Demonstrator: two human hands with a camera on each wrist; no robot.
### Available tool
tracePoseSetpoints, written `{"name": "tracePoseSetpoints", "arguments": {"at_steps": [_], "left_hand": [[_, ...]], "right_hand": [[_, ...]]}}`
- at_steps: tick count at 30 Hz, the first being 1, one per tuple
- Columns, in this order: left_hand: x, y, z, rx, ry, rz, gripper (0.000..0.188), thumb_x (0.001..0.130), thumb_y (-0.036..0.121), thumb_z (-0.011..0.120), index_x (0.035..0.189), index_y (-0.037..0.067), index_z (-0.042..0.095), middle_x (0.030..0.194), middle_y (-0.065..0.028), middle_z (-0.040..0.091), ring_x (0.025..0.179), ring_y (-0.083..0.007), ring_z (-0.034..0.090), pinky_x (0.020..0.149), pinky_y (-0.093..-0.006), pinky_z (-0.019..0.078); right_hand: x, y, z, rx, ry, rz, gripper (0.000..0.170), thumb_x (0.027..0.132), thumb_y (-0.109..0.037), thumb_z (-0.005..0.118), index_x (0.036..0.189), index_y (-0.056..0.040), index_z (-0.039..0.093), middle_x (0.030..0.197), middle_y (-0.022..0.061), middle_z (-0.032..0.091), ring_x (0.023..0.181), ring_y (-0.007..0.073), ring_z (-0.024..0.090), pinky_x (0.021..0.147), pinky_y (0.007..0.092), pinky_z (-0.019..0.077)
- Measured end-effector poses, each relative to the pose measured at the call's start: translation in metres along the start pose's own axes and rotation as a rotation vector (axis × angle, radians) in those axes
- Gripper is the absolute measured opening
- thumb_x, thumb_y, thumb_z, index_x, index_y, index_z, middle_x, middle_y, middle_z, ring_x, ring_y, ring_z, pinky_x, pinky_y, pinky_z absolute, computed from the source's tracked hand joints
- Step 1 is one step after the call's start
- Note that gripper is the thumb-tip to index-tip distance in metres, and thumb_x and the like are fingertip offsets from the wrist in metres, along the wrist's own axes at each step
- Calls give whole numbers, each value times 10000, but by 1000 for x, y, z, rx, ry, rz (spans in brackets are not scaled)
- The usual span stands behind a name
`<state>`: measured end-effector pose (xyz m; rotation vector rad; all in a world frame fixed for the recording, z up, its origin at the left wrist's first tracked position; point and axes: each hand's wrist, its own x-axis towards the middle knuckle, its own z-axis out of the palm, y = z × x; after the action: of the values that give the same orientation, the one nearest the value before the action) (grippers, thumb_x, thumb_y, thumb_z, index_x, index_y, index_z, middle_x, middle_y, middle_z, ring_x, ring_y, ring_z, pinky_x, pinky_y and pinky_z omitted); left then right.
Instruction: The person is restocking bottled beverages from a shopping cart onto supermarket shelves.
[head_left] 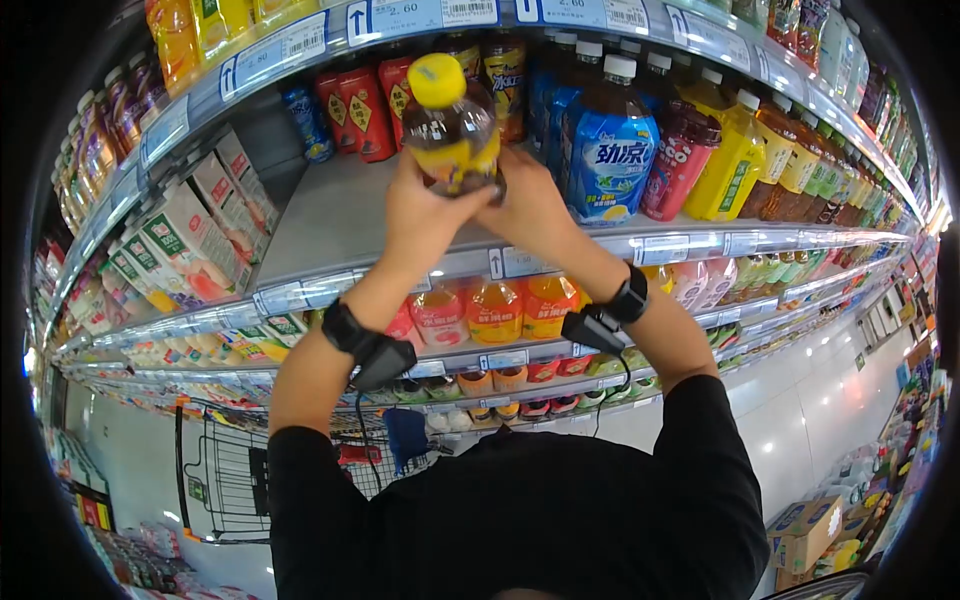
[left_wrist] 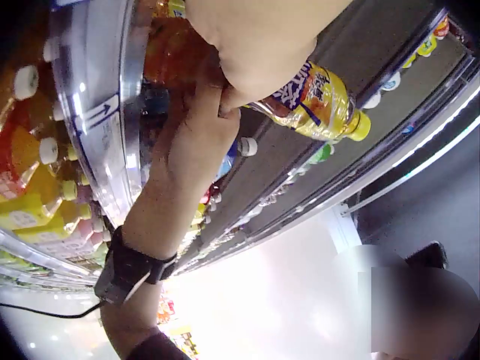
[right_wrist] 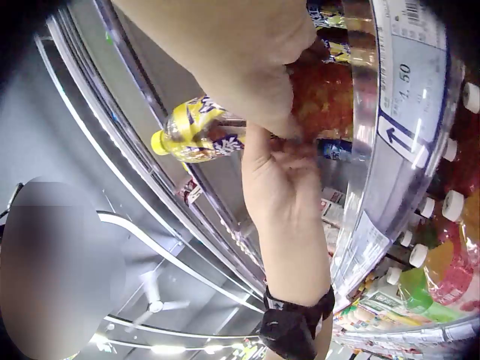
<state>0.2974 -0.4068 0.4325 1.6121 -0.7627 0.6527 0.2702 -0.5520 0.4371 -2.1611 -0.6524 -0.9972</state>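
Before the middle shelf, I hold an iced tea bottle with brown liquid, a yellow label and a yellow cap. The cap tilts up toward the head camera. My left hand grips the lower part from the left, its thumb across the front. From the right, my right hand holds the same lower part, and the hands meet around it. The label and cap of the bottle stick out past my left hand in the left wrist view. My right hand hides its base in the right wrist view.
Red cans and a blue can stand behind on the shelf. To the right are a large blue-labelled bottle and a pink bottle. Juice cartons line the left. A shopping cart stands behind.
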Motion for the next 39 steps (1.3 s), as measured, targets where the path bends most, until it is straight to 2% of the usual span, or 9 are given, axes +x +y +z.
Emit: {"name": "tracePoseSetpoints", "arguments": {"at_steps": [4,12,16,19,25,28,31,35,39], "left_hand": [[22,-13,8,-111,-4,-17,633,577,106,791,1100,8,448,1002,-115,603,932,-175,587,787,-307,471],[60,-26,16,331,-101,-98,606,571,248,785,1055,8,511,957,-123,625,859,-225,614,751,-315,470],[68,-28,23,393,-81,-138,662,519,329,796,986,-36,499,911,-175,626,849,-289,622,737,-348,481],[71,-33,27,495,-67,-145,665,521,347,791,969,-37,485,903,-196,619,851,-310,618,739,-358,482],[78,-44,35,538,-84,-134,669,557,332,779,970,-52,419,908,-234,605,877,-365,600,755,-387,474],[79,-48,38,575,-113,-161,660,591,327,763,998,-49,404,927,-234,600,894,-363,595,763,-384,471],[78,-46,27,531,-244,-138,652,649,275,738,1089,-50,383,992,-216,579,942,-311,579,798,-361,452],[84,-54,1,269,-585,-75,626,720,174,693,1208,-14,349,1083,-173,545,985,-231,553,836,-344,431],[95,-66,-6,17,-699,-454,543,801,179,582,1267,44,337,1120,-147,534,1022,-219,529,882,-339,411]], "right_hand": [[14,8,1,11,-6,90,434,614,-135,663,967,49,489,893,259,555,840,393,561,730,410,459],[40,35,10,40,-147,324,407,628,-72,608,987,77,490,923,273,580,915,358,577,768,390,456],[43,54,25,175,-48,361,308,657,-69,600,940,24,522,920,238,599,911,365,582,770,367,459],[47,43,20,-54,-110,456,333,654,-69,602,950,48,504,959,248,587,927,368,573,782,373,458],[42,34,19,-164,-125,381,572,613,-74,646,1071,144,381,848,255,595,869,376,586,772,380,473],[30,46,37,-224,152,96,698,623,-86,641,1160,169,276,821,229,600,817,361,600,748,369,481],[22,31,20,228,-112,412,643,681,-26,598,1213,120,268,907,203,613,852,273,607,758,319,473],[16,39,35,389,19,377,665,708,-16,587,1263,89,235,916,120,592,836,182,578,749,272,460],[20,29,53,554,141,492,643,768,-101,582,1284,58,232,858,85,554,775,145,534,695,247,446]]}}
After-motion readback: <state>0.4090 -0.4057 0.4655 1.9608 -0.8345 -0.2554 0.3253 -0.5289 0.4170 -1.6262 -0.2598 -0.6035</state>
